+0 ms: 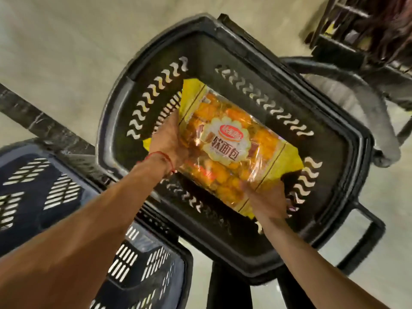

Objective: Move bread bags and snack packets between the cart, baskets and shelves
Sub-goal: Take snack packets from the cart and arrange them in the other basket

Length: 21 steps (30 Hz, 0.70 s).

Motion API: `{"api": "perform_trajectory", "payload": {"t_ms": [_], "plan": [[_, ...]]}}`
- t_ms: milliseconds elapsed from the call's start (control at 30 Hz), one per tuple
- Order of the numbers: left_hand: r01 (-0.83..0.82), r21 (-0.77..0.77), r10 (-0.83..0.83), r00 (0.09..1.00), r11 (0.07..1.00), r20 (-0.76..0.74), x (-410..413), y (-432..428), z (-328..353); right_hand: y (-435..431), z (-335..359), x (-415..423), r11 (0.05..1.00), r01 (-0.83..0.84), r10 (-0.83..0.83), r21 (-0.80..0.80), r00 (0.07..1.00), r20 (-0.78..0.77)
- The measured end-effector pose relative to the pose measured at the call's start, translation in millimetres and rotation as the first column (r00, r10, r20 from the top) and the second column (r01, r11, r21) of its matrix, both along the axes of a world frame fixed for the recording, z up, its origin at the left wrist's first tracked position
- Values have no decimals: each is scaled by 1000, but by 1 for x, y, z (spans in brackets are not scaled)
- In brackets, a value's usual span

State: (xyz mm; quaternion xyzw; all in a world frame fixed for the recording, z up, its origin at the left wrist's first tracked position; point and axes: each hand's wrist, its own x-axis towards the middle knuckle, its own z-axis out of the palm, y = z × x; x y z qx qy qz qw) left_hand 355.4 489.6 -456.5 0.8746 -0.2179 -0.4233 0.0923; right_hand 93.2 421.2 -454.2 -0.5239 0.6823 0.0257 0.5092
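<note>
Underneath, pale floor (55,52) lies open to the left of and beyond the black basket (347,139). Its slotted walls leave free room on all sides of the bag (231,143) of bread, its only visible content, held slantwise within the rim. Lower left, the blue basket (33,179) sits just beside it. The left hand (167,139) grips the bag's left edge; the right hand (265,199), blurred, clasps its near corner.

Your black slotted plastic basket (330,157) is open on top; the yellow-edged bread bag (234,141) covers its middle.
</note>
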Motion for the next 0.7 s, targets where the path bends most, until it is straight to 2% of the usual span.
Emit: {"api": "perform_trajectory", "payload": {"t_ms": [33,167,300,367,433,533,633,700], "plan": [[13,36,-12,1000,999,-14,-3,-1,-8,2,-9,-4,1000,4,-4,19,1000,7],[40,-34,-38,997,999,61,-22,-7,-11,5,-18,-17,996,-15,24,93,995,-101],[88,21,-89,989,996,121,-40,5,16,-2,14,-19,986,-98,111,138,990,-85],[194,35,-197,970,980,140,-52,11,45,-5,45,-16,979,-172,182,111,980,-86],[272,24,-273,950,962,153,-67,15,83,-9,88,-12,948,-319,317,9,937,-145],[342,1,-335,921,940,201,-92,23,154,-14,162,-11,773,-606,551,-187,788,-273],[369,9,-360,898,929,252,-114,27,236,-21,237,-17,532,-817,719,-224,575,-389],[382,32,-376,883,923,281,-127,30,290,-26,288,-22,407,-881,764,-240,473,-440]]}}
